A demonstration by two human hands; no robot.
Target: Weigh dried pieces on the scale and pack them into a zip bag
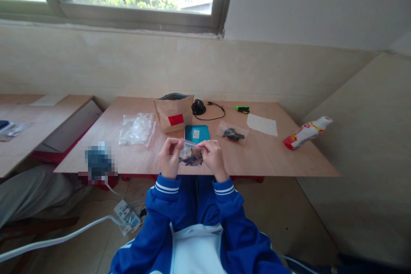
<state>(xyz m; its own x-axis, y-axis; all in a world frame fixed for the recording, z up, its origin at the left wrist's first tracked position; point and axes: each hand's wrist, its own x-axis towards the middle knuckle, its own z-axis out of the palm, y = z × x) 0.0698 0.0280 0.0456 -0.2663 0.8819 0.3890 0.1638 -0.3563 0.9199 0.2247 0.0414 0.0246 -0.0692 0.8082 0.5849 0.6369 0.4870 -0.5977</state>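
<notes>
Two hands on this one: your left hand (169, 158) and right hand (214, 159) both pinch the top edge of a clear plastic bag (192, 153), running crosswise between them, just over the plywood table's (272, 158) near edge. Dark bits (192, 158) sag inside.

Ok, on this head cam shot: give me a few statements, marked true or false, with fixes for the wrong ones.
1. The right hand and the left hand both grip a small clear zip bag with dark items inside. True.
2. The brown paper bag on the wooden table has a blue label. False: its label is red.
3. A second zip bag with dark items lies right of the flat teal object. True.
4. The white and red bottle stands upright. False: it lies on its side.
5. A white power strip sits on the floor below the table. True.
</notes>
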